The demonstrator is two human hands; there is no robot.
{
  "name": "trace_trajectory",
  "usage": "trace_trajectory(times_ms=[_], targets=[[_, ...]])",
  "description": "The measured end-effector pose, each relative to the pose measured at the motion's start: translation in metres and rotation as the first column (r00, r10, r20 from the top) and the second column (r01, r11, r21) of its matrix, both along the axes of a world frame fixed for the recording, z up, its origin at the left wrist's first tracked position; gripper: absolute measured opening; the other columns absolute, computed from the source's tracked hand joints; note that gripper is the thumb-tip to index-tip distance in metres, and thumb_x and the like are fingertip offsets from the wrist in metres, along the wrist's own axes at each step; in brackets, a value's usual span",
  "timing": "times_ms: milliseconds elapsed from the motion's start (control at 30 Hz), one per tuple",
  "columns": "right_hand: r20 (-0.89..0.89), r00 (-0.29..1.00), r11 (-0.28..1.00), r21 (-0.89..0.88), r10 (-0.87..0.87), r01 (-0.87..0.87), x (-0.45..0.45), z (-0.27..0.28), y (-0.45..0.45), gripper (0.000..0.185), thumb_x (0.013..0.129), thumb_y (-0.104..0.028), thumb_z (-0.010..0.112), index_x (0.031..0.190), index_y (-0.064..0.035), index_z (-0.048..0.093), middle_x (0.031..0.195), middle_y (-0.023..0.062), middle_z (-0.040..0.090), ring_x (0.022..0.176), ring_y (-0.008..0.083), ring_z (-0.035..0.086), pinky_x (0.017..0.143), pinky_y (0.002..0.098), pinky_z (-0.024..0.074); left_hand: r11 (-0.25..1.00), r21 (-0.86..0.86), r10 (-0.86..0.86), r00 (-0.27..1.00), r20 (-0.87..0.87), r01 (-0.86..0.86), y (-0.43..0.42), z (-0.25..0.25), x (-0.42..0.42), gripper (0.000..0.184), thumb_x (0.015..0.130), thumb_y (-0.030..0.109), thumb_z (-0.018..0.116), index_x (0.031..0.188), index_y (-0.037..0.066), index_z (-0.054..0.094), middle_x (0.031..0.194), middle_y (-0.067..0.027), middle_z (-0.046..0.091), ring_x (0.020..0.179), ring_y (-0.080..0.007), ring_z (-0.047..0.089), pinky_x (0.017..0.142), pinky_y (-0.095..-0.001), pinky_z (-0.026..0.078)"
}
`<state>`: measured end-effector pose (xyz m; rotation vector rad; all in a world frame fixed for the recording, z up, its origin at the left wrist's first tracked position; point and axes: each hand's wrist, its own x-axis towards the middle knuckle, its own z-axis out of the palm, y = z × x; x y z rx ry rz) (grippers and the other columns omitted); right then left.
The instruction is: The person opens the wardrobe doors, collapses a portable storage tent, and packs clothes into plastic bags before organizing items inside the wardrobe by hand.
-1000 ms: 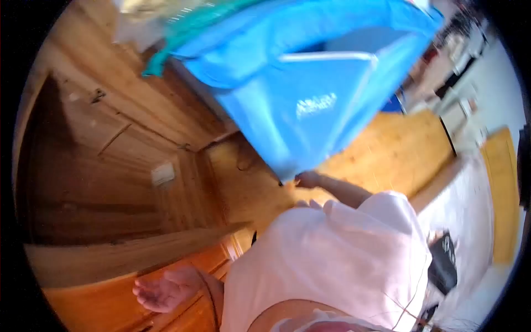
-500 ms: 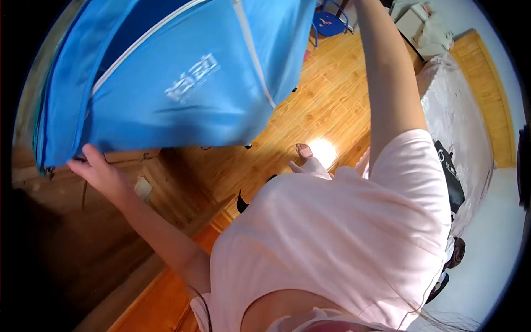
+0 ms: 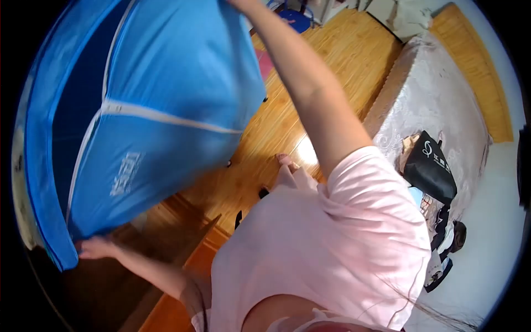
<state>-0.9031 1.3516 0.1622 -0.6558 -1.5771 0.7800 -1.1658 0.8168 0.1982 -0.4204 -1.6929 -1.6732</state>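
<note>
A large blue fabric cover with white piping and a white printed logo fills the upper left. My left hand is at its lower left corner, fingers closed against the blue edge and slightly blurred. My right arm reaches up to the top of the cover, where my right hand is only partly in view at the frame's top edge; its fingers are hidden. A dark opening shows in the fabric between the piping and the outer blue band.
A bed with a shiny pale cover stands at the right, with a black bag and clothes on it. A blue chair is at the top. Below the cover are wooden furniture and wood flooring.
The blue cover has swung more upright and spread down the left side. My left hand has moved down with its corner, and my right arm has shifted left.
</note>
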Motion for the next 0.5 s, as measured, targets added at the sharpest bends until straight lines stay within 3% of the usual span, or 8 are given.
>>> trace_trajectory(times_ms=[100, 133, 233, 267, 300, 333, 367, 500], targets=[[0.001, 0.996, 0.992, 0.082, -0.091, 0.091, 0.008, 0.0, -0.016, 0.054, 0.084, -0.047, 0.048, 0.109, 0.0009, 0.054, 0.103, 0.0276, 0.055, 0.101, 0.0375, 0.052, 0.088, 0.0398, 0.0386, 0.998, 0.064, -0.025, 1.0, 0.013, 0.024, 0.02, 0.008, 0.023, 0.032, 0.087, 0.025, 0.048, 0.108, 0.001, 0.053, 0.106, -0.0142, 0.055, 0.09, -0.0256, 0.053, 0.082, -0.0407, 0.043], [0.018, 0.996, 0.996, 0.032, -0.089, 0.088, 0.016, 0.002, -0.02, 0.054, 0.084, -0.047, 0.048, 0.108, 0.0009, 0.055, 0.1, 0.0271, 0.056, 0.098, 0.0377, 0.053, 0.086, 0.0401, 0.0395, 0.996, 0.084, 0.005, 0.996, 0.092, -0.013, 0.026, 0.013, 0.03, 0.035, 0.087, 0.027, 0.049, 0.11, 0.0, 0.052, 0.105, -0.0145, 0.056, 0.089, -0.0259, 0.053, 0.081, -0.0396, 0.044], [0.04, 0.994, 0.991, -0.08, -0.105, 0.108, 0.032, -0.001, -0.038, 0.052, 0.084, -0.047, 0.047, 0.103, 0.0008, 0.056, 0.087, 0.0252, 0.06, 0.086, 0.0378, 0.058, 0.076, 0.0416, 0.0432, 0.963, -0.212, 0.171, 0.985, -0.012, -0.169, 0.012, 0.008, 0.003, 0.035, 0.088, 0.027, 0.048, 0.111, 0.0, 0.051, 0.106, -0.0145, 0.056, 0.09, -0.025, 0.052, 0.081, -0.0379, 0.044], [-0.022, 0.996, 0.996, -0.034, -0.083, 0.083, 0.037, -0.004, -0.045, 0.052, 0.084, -0.048, 0.047, 0.098, 0.0012, 0.058, 0.084, 0.0243, 0.06, 0.082, 0.0357, 0.059, 0.071, 0.0411, 0.0439, 0.989, -0.138, 0.04, 0.999, -0.026, -0.043, -0.006, -0.006, -0.032, 0.035, 0.09, 0.026, 0.048, 0.112, -0.001, 0.05, 0.109, -0.0144, 0.055, 0.092, -0.0239, 0.052, 0.082, -0.0362, 0.043], [0.128, 0.987, 0.982, -0.153, -0.094, 0.114, 0.047, 0.001, -0.057, 0.051, 0.084, -0.048, 0.047, 0.091, 0.0019, 0.059, 0.078, 0.022, 0.061, 0.077, 0.0327, 0.06, 0.069, 0.0399, 0.044, 0.994, -0.087, 0.06, 0.998, 0.007, -0.059, 0.003, -0.008, -0.029, 0.033, 0.09, 0.025, 0.048, 0.112, 0.0, 0.05, 0.111, -0.0139, 0.053, 0.093, -0.023, 0.05, 0.083, -0.0363, 0.042], [0.223, 0.95, 0.967, -0.082, -0.219, 0.243, 0.054, 0.001, -0.062, 0.052, 0.085, -0.047, 0.047, 0.083, 0.0027, 0.06, 0.071, 0.0195, 0.06, 0.071, 0.029, 0.06, 0.066, 0.0384, 0.0439, 0.996, -0.091, 0.016, 1.0, 0.009, -0.015, 0.009, -0.006, -0.025, 0.033, 0.09, 0.025, 0.047, 0.112, 0.0, 0.05, 0.111, -0.0138, 0.053, 0.094, -0.0232, 0.05, 0.083, -0.0366, 0.042], [0.016, 0.99, 0.982, -0.125, -0.139, 0.14, 0.056, -0.005, -0.069, 0.052, 0.085, -0.047, 0.047, 0.082, 0.0029, 0.059, 0.068, 0.0182, 0.059, 0.067, 0.0271, 0.058, 0.064, 0.0382, 0.0435, 0.995, -0.096, -0.029, 0.999, 0.013, 0.031, 0.012, -0.006, -0.023, 0.032, 0.091, 0.025, 0.047, 0.111, 0.0, 0.05, 0.111, -0.0137, 0.053, 0.094, -0.0235, 0.05, 0.084, -0.0369, 0.042], [0.152, 0.933, 0.924, -0.153, -0.327, 0.349, 0.085, -0.012, -0.08, 0.051, 0.085, -0.047, 0.048, 0.079, 0.0028, 0.056, 0.066, 0.0154, 0.056, 0.063, 0.0232, 0.053, 0.06, 0.0364, 0.0418, 0.99, -0.067, -0.124, 0.992, 0.022, 0.125, 0.028, 0.004, -0.018, 0.031, 0.091, 0.026, 0.047, 0.11, 0.002, 0.05, 0.112, -0.013, 0.052, 0.095, -0.0241, 0.049, 0.083, -0.0379, 0.042]])
